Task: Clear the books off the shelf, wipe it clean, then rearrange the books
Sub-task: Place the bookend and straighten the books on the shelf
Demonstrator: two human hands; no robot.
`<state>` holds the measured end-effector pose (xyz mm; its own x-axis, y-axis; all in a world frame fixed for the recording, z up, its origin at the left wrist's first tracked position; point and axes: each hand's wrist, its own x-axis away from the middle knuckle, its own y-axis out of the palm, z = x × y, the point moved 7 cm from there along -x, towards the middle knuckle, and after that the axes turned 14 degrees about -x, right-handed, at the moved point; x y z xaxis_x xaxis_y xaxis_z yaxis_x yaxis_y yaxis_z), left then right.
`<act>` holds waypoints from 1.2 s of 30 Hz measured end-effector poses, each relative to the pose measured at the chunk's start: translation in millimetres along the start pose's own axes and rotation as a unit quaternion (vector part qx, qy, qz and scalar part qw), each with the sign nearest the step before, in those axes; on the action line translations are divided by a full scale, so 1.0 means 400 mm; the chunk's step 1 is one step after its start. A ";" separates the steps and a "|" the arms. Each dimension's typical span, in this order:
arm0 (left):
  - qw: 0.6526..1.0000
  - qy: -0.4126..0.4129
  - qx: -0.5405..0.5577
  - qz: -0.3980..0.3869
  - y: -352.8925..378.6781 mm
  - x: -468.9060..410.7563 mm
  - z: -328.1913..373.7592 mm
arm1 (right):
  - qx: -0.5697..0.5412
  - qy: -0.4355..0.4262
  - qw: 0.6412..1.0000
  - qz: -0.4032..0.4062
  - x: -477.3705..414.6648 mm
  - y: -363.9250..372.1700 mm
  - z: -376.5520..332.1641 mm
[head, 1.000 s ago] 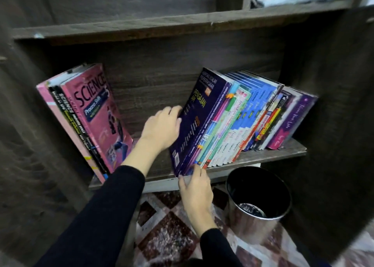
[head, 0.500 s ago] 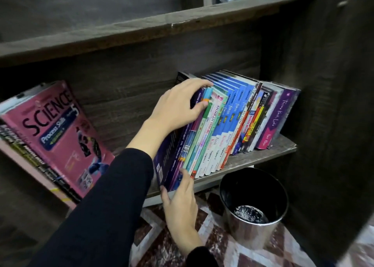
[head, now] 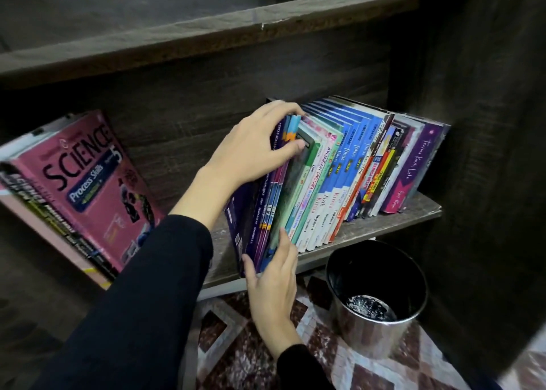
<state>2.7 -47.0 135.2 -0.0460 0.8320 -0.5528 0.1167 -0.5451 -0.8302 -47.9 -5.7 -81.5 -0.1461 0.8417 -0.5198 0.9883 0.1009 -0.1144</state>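
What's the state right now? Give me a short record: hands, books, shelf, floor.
left hand: grips the tops of the leftmost books
right hand: holds their lower ends, thumb on one side, fingers on the other
book row: stands on the right part of the shelf
Science stack: tilted at the shelf's left end, untouched
bin: on the floor below the shelf, to the right

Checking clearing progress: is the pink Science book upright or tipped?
Tipped: the pink Science book leans left against other books, front cover showing.
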 end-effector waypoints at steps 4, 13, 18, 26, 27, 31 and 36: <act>0.999 -0.031 0.017 0.031 -0.023 0.030 -0.020 | -0.007 -0.014 1.000 0.001 0.003 0.023 -0.027; 0.965 -0.210 0.109 0.116 -0.064 0.130 -0.101 | 0.027 0.007 0.997 -0.076 0.018 0.103 -0.043; 0.928 -0.324 0.056 0.173 -0.104 0.185 -0.155 | 0.022 -0.027 0.995 -0.095 0.031 0.135 -0.063; 0.889 -0.388 0.044 0.239 -0.207 0.315 -0.243 | -0.051 -0.073 0.981 -0.173 0.079 0.221 -0.133; 0.883 -0.393 0.044 0.254 -0.225 0.335 -0.257 | -0.059 -0.084 0.977 -0.187 0.086 0.239 -0.145; 0.866 -0.403 0.022 0.295 -0.288 0.393 -0.292 | -0.110 -0.111 0.962 -0.224 0.107 0.292 -0.197; 0.860 -0.420 -0.030 0.287 -0.297 0.451 -0.315 | -0.136 -0.079 0.941 -0.300 0.157 0.334 -0.201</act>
<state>105.6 180.6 143.2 -0.6617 0.0461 -0.7483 0.4092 -0.8141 -0.4120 78.4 103.3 -61.2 -0.6654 0.5021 -0.5524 0.6967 0.6835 -0.2179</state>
